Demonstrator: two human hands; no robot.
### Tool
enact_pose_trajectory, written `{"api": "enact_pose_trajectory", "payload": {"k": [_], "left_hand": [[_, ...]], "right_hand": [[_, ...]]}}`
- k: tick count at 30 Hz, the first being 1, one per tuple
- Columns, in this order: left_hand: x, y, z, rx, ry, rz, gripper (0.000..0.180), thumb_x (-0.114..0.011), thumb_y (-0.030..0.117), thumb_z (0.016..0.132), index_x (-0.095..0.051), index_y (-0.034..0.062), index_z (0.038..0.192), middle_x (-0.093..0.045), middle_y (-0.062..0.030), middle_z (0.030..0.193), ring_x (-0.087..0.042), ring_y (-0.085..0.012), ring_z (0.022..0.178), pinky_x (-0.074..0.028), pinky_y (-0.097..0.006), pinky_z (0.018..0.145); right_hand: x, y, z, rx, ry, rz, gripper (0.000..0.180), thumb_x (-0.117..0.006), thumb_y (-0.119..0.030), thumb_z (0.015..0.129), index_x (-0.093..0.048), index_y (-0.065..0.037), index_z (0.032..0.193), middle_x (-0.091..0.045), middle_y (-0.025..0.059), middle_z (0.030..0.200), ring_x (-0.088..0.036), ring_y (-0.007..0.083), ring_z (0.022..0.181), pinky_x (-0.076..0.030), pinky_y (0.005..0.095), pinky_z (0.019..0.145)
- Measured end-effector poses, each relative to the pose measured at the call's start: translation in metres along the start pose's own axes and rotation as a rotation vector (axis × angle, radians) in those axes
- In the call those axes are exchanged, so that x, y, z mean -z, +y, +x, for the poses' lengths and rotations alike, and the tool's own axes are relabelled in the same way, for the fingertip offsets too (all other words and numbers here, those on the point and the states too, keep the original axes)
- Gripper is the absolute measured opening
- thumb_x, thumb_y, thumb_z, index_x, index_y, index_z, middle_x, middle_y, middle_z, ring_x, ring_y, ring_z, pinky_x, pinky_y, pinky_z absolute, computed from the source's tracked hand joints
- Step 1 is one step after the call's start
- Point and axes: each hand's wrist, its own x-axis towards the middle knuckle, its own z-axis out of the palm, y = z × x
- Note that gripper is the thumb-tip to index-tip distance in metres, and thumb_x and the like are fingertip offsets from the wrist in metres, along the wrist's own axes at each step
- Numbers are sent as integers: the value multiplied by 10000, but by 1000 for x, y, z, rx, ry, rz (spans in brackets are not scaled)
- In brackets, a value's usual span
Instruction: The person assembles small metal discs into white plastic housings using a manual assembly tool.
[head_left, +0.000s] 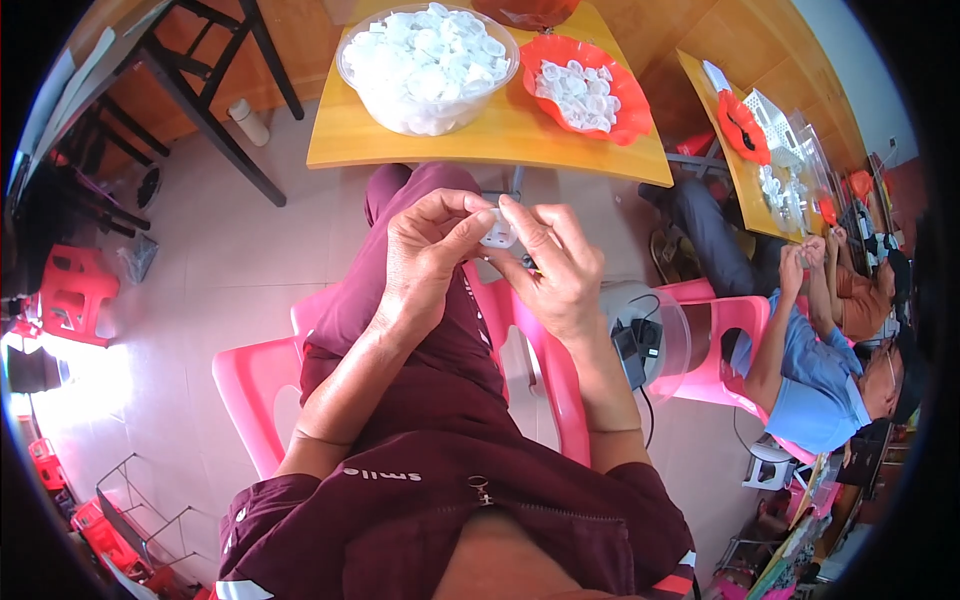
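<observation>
Two hands meet over the person's lap, just in front of the near edge of the bench [480, 140], and between them sits a small white plastic piece [497, 234]. The left hand [425, 255] pinches the piece from its left side, thumb and forefinger closed narrowly on it, with the other fingers curled above. The right hand [555, 265] takes it from the right, fingertips pressed to its upper edge and thumb below, so both grips are holding the same piece. The piece hangs in the air above the maroon trouser legs, not touching the bench. On the bench, toward its far left corner, stands a clear bowl [352, 70] heaped with white plastic pieces. Just beside it, toward the far right corner, lies a red dish [630, 105] with a smaller heap of the same white pieces. The person sits on a pink chair [250, 390], and a second pink chair [545, 370] stands between the knees. To the right, at another bench [735, 170], a person in a blue shirt [815, 385] works with both hands raised.
</observation>
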Motion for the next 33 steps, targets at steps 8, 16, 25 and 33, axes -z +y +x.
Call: {"api": "enact_pose_trajectory", "payload": {"k": [8, 16, 25, 33], "left_hand": [[11, 0, 2, 251, -264, -311, 250, -561, 159, 881, -550, 25, 1091, -612, -65, 983, -607, -147, 900, -513, -290, 795], [17, -2, 4, 290, -390, -414, 260, -575, 154, 872, -548, 26, 1097, -610, -87, 1015, -608, -160, 913, -512, -304, 814], [18, -5, 8, 254, -369, -508, 256, -542, 119, 886, -540, 9, 1117, -594, -126, 1066, -607, -220, 955, -515, -325, 843], [15, 1, 4, 101, -321, -374, 277, -539, 78, 880, -542, 14, 1149, -588, -109, 1098, -588, -204, 984, -493, -340, 872]], "right_hand": [[14, 3, 10, -31, -15, 219, 497, -792, -168, 602, -634, -60, 1061, -514, 59, 839, -588, 158, 641, -478, 278, 526], [13, 3, 7, -38, -32, 261, 505, -790, -196, 610, -634, -70, 1073, -459, 55, 825, -557, 147, 627, -460, 282, 524], [23, -11, 15, -96, -20, 192, 371, -629, -91, 792, -588, -60, 1160, -434, 62, 793, -447, 161, 607, -420, 273, 560], [19, -17, 8, -101, 60, 89, 343, -662, 31, 714, -670, -96, 1032, -474, 49, 696, -507, 135, 515, -408, 259, 456]]}}
